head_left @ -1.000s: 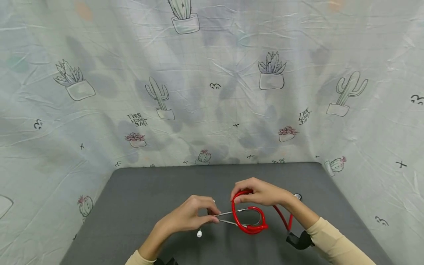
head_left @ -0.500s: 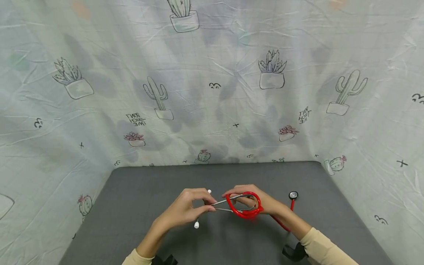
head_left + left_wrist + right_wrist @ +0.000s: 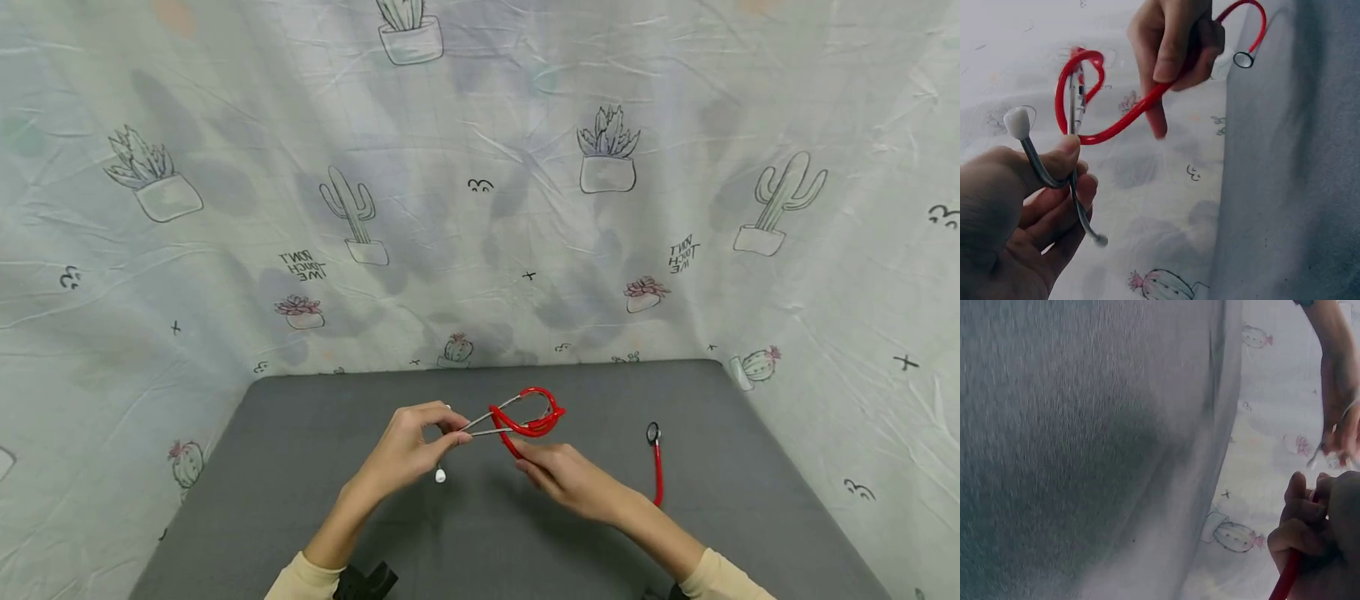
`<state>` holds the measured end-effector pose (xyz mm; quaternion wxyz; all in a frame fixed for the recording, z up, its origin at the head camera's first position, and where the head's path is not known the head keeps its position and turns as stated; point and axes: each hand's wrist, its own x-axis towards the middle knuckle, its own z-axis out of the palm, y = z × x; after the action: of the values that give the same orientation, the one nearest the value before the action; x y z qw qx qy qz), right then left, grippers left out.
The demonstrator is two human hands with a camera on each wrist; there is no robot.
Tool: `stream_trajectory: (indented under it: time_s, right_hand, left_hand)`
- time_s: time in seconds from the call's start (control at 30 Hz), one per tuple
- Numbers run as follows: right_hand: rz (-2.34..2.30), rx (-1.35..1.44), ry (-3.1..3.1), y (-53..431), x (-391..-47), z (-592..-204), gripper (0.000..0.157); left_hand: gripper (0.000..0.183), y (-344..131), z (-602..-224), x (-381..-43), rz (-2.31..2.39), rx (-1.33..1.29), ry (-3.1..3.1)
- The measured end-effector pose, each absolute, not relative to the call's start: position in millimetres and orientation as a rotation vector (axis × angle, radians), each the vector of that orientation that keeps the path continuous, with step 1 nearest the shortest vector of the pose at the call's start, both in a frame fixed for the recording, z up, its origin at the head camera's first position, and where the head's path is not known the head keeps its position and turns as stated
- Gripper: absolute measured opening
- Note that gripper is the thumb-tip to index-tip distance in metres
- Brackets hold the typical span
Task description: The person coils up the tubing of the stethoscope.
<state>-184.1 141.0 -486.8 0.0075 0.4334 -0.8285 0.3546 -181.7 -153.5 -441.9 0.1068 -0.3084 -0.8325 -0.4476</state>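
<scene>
A stethoscope with red tubing (image 3: 542, 427) is held between both hands above the table. My left hand (image 3: 408, 446) pinches its crossed metal ear tubes (image 3: 1074, 156) between thumb and fingers; the white ear tips (image 3: 440, 476) stick out past the grip. To the right, my right hand (image 3: 573, 479) grips the red tube just below the loop, with fingers curled round it in the left wrist view. The tube's far end, with the round chest piece (image 3: 653, 433), lies at the table's right side. Part of the tube is hidden behind the right forearm.
A grey table (image 3: 315, 433) lies under the hands. Behind it and at both sides hangs a pale curtain (image 3: 450, 250) printed with cacti. Black wrist straps (image 3: 365, 582) show near the lower edge of the head view.
The ear tubes and red loop have risen and moved slightly left with my left hand. My right hand has shifted from the loop's upper side to the tube below it.
</scene>
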Motion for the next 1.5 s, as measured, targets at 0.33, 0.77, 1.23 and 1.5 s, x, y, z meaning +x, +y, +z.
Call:
stream_trajectory:
  time_s: [0.33,0.77,1.23,1.5]
  right_hand:
    - [0.639,1.270,-2.504,140,-149,-484,0.026]
    - [0.205,1.303,-2.163,149,-133,-431,0.041]
    - [0.156,1.355,-2.045,162,-152,-387,0.041]
    - [0.224,1.327,-2.047,170,-179,-378,0.036]
  left_hand:
    - [0.005,-163,-443,-195,-1.210,-0.663,-2.539]
    - [0.004,-166,-451,-204,-1.030,-0.659,-2.704]
    - [0.004,-161,-450,-190,-1.117,-0.998,-2.817]
    - [0.005,-159,-447,-177,-1.108,-1.199,-2.749]
